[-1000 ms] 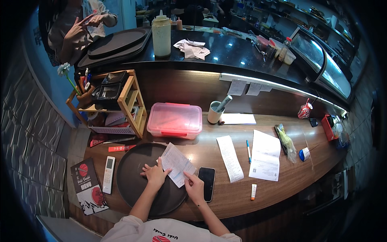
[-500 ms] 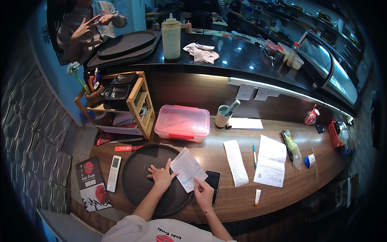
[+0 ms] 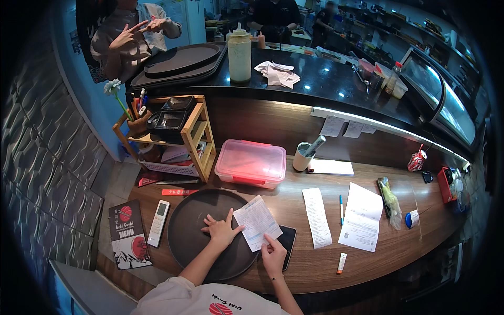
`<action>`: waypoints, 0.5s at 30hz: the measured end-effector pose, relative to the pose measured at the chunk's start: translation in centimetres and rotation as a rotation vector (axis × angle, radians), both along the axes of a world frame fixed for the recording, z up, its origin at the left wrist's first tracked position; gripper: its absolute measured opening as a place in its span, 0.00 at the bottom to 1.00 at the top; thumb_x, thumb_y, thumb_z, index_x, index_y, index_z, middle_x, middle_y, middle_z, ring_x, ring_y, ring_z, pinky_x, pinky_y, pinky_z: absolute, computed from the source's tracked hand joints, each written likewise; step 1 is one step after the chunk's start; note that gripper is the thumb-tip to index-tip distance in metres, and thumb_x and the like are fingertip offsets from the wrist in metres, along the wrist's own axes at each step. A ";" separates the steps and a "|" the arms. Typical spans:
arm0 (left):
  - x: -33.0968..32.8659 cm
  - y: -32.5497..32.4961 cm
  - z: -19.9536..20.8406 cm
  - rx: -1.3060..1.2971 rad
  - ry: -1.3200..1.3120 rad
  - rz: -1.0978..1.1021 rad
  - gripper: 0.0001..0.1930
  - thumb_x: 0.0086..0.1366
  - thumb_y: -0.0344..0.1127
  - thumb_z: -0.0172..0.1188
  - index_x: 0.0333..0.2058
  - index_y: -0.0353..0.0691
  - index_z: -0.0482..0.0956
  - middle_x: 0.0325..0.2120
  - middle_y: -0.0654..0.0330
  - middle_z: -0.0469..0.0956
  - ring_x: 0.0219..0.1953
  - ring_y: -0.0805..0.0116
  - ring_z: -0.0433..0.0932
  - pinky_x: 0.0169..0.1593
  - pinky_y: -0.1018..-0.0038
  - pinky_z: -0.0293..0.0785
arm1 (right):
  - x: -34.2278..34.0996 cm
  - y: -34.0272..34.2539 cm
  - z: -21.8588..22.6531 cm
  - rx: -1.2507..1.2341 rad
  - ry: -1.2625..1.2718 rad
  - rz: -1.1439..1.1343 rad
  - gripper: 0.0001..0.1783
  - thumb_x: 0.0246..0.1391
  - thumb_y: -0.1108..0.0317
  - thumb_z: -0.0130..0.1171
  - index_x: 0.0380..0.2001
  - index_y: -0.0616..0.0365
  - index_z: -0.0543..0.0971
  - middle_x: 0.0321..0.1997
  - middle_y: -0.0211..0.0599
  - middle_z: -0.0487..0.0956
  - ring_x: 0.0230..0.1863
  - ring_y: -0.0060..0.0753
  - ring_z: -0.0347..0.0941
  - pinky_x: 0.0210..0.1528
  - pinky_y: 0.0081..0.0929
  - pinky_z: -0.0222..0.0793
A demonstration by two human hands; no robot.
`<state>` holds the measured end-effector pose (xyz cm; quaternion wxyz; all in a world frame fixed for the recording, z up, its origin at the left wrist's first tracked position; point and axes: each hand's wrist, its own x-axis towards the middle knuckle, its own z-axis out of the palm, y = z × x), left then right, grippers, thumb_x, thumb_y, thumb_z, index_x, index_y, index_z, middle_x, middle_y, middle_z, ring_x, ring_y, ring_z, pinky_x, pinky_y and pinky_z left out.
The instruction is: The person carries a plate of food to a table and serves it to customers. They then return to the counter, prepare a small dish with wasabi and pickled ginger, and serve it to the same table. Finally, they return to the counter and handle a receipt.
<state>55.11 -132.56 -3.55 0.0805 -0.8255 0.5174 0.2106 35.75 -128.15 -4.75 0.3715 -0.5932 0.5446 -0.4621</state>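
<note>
A printed paper slip [image 3: 256,220] lies tilted over the right side of a round dark tray [image 3: 181,231]. My right hand [image 3: 273,256] pinches the slip's lower right corner between thumb and fingers. Spread out over the tray, my left hand [image 3: 222,232] has its fingers apart, with the thumb side at the slip's left edge; whether it presses on the paper I cannot tell. A dark phone [image 3: 287,242] lies beside my right hand, partly hidden by it.
Left of the tray lie a remote control [image 3: 158,223] and a menu [image 3: 130,234]. Behind it stand a pink-lidded box [image 3: 251,161] and a wooden rack [image 3: 202,134]. To the right are a long receipt [image 3: 316,218], a pen [image 3: 341,210] and a printed sheet [image 3: 361,218]. Another person stands across the counter.
The whole scene has shifted slightly rightward in the view. Both hands and the slip keep nearly the same place relative to the tray.
</note>
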 end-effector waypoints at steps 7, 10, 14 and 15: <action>0.3 0.2 -1.0 -0.043 0.049 0.006 0.47 0.54 0.79 0.51 0.71 0.72 0.52 0.60 0.30 0.65 0.68 0.20 0.46 0.56 0.21 0.53 | 0.1 0.1 0.2 0.008 0.010 0.005 0.20 0.49 0.82 0.61 0.49 0.64 0.82 0.32 0.45 0.81 0.26 0.27 0.77 0.30 0.23 0.74; 0.3 0.3 -1.4 -0.053 0.041 0.001 0.47 0.55 0.79 0.51 0.71 0.72 0.52 0.60 0.30 0.65 0.68 0.20 0.46 0.55 0.20 0.53 | 0.1 0.2 0.3 0.027 0.013 0.000 0.20 0.49 0.82 0.62 0.49 0.64 0.82 0.31 0.40 0.81 0.27 0.22 0.75 0.31 0.20 0.74; 0.2 0.4 -1.3 -0.059 0.043 0.000 0.46 0.55 0.79 0.51 0.70 0.75 0.52 0.61 0.29 0.64 0.68 0.20 0.45 0.55 0.20 0.52 | 0.1 0.2 0.3 0.022 0.015 0.004 0.20 0.49 0.82 0.62 0.49 0.64 0.82 0.32 0.40 0.81 0.27 0.22 0.75 0.31 0.20 0.74; 0.2 0.5 -1.2 -0.058 0.045 0.000 0.46 0.54 0.79 0.51 0.70 0.75 0.52 0.62 0.29 0.63 0.69 0.20 0.44 0.55 0.20 0.52 | 0.1 0.2 0.2 0.025 0.005 0.004 0.21 0.49 0.82 0.62 0.49 0.64 0.82 0.32 0.40 0.81 0.28 0.21 0.75 0.31 0.20 0.74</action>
